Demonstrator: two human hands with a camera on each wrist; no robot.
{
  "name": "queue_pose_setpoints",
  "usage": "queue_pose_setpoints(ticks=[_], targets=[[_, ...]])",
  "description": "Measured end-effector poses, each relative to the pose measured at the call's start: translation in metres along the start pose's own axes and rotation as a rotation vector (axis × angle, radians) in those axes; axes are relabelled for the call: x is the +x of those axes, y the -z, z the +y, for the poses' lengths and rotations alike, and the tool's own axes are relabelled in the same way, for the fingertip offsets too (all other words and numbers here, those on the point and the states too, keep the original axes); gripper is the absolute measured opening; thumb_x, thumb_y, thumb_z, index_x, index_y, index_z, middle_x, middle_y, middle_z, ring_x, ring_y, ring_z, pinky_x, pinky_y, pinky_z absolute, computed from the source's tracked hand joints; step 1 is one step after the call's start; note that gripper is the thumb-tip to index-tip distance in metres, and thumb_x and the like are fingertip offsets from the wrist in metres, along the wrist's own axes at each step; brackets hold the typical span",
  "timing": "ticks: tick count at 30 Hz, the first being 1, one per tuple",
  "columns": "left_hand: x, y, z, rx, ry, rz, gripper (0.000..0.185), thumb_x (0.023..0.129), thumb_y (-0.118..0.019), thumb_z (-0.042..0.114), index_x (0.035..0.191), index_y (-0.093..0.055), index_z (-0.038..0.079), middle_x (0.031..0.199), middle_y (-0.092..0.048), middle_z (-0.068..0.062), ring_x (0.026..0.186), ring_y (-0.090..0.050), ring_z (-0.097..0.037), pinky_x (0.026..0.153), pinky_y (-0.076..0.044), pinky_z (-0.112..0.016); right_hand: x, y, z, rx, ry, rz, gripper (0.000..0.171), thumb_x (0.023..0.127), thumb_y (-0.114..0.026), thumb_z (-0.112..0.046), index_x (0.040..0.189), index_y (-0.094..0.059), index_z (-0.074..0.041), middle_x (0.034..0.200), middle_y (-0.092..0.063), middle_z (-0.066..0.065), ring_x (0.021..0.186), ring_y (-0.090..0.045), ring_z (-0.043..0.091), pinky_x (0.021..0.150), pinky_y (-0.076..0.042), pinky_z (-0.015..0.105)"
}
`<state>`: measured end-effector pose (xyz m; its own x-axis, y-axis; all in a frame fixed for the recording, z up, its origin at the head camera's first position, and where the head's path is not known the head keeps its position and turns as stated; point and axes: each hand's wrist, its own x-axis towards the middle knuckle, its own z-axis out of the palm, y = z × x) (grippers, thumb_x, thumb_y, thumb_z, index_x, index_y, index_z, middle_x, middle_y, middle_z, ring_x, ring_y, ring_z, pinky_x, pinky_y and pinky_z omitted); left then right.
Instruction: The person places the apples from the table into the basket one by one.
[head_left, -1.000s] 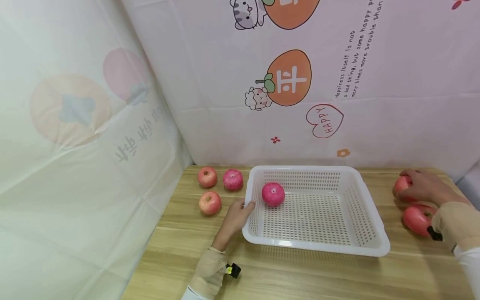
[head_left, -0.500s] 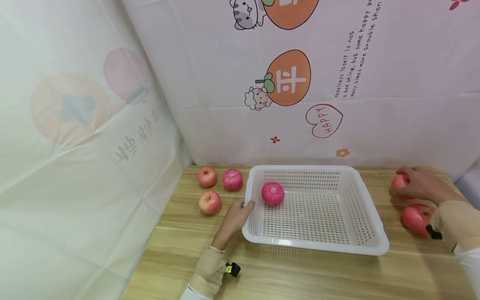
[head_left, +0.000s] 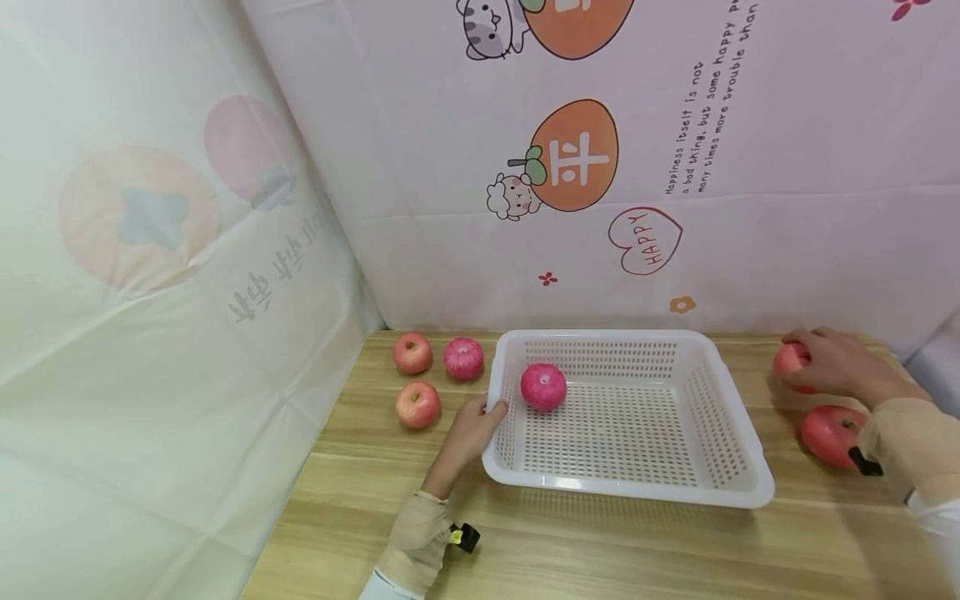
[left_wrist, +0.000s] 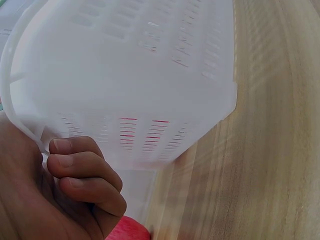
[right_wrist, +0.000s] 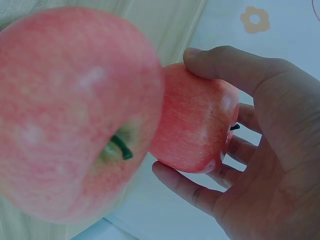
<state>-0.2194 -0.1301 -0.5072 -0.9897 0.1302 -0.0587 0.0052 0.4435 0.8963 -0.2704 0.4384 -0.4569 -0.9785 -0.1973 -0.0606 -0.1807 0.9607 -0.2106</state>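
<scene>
- I see the right hand point(head_left: 836, 367) near the tabletop's far right corner, its grip closed around a red-pink round apple point(head_left: 789, 360). The right wrist view shows thumb over the top and fingers point(right_wrist: 190, 187) curled beneath the apple.
- A second, larger red apple with a green stem point(head_left: 831, 434) lies on the wooden tabletop point(head_left: 600, 542) just nearer the front edge, partly behind the right wrist. In the right wrist view it appears to touch the held apple; I cannot confirm contact from the head view.
- The left hand point(head_left: 468, 429) is at the left wall of the white perforated plastic basket point(head_left: 742, 433), which sits mid-tabletop. The left wrist view shows fingers point(left_wrist: 85, 167) curled at the rim; I judge this grip closed on the rim, though the thumb is hidden.
- One deep pink apple point(head_left: 543, 387) rests inside the basket, at its far left corner.
- Three more pinkish apples sit by the far left corner of the tabletop: one nearest the corner point(head_left: 412, 352), one beside it toward the basket point(head_left: 463, 357), one closer to the front point(head_left: 417, 404).
- Risk, in my judgement: the right wrist could nudge the larger apple, and it may roll toward the right edge.
- Risk: the held apple is smooth and round; a loose grip could let it drop and bruise.
- Risk: the basket is light; a tug from the left hand could shift it and set the inner apple rolling.
</scene>
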Motion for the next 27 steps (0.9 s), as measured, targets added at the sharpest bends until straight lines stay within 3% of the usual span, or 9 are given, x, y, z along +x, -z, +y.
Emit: queue_pose_setpoints(ticks=[8,27], targets=[[0.002,0.001,0.000,0.008,-0.005,-0.003,0.044,0.106,-0.055,0.038,0.129,-0.073,0.005,0.102,-0.079,-0.017,0.080,-0.074,-0.017,0.068,-0.061,-0.030,0.003,0.006,-0.014,-0.003,0.031,0.028,0.071,0.088,-0.080,-0.028,0.136,-0.052,0.017,0.133,-0.048,0.049,0.116,-0.050,0.065,0.097,-0.045,0.076],[0.002,0.000,-0.002,0.007,-0.003,-0.005,0.044,0.106,-0.055,0.039,0.129,-0.073,0.005,0.103,-0.079,-0.016,0.082,-0.074,-0.017,0.069,-0.061,-0.030,0.007,0.015,-0.036,0.002,0.067,0.074,0.069,0.087,-0.080,-0.030,0.138,-0.055,0.010,0.137,-0.048,0.044,0.117,-0.049,0.066,0.090,-0.049,0.070]])
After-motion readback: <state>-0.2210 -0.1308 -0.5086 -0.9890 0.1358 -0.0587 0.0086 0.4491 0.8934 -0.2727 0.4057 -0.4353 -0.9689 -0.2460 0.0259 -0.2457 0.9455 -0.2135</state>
